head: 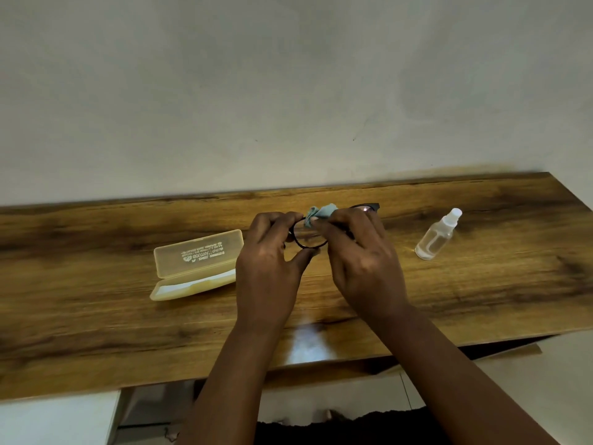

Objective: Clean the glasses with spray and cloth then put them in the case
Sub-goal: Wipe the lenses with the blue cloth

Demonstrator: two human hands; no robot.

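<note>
Round-rimmed plastic glasses (309, 234): black frame, clear lenses.
Crumpled cleaning cloth (321, 211): pale teal.
Open oblong plastic case (197, 263), toward the worktop's left end: translucent yellow, white print on the lid, white lining in the base.
Small plastic spray bottle (438, 236), toward the right end: clear body, white cap.
Wooden worktop (96, 300): golden-brown with dark grain streaks.
Wall (288, 91): off-white.

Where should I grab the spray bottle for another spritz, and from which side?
Judging by its pose, grip the spray bottle around its clear body below the white cap. It lies tilted on the wooden table, cap pointing away to the right, nothing beside it. Come from above with the right hand, once that hand lets go of the blue cloth.
</note>
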